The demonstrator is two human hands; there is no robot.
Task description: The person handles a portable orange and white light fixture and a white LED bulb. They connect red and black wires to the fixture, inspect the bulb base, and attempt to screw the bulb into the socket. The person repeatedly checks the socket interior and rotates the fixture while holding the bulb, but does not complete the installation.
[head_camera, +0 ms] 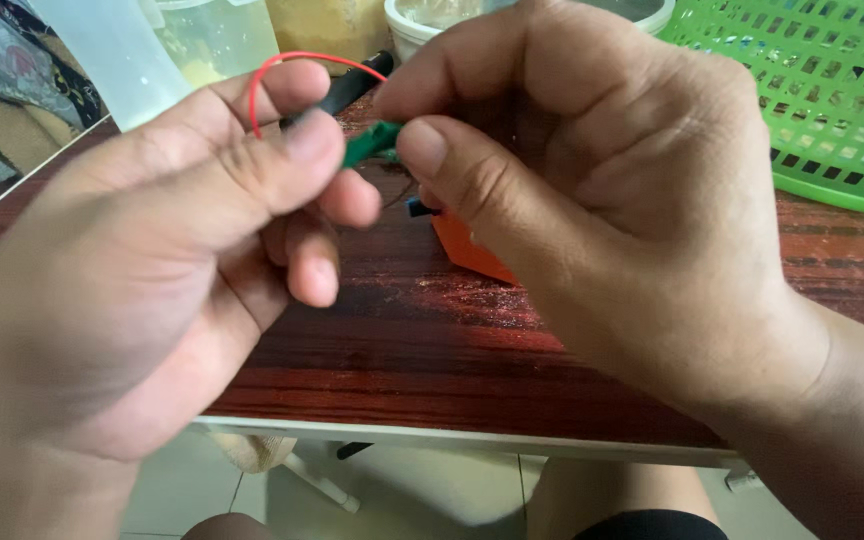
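dark red wooden table [422, 340], left hand [152, 290] and right hand [592, 200] both pinching small green piece [370, 142], thin red wire [297, 62] looping over left fingers, green basket [832, 90] behind

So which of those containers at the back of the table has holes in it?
The green basket at the far right: its wall is an open lattice. The clear plastic containers and the white bowl beside it have solid walls.
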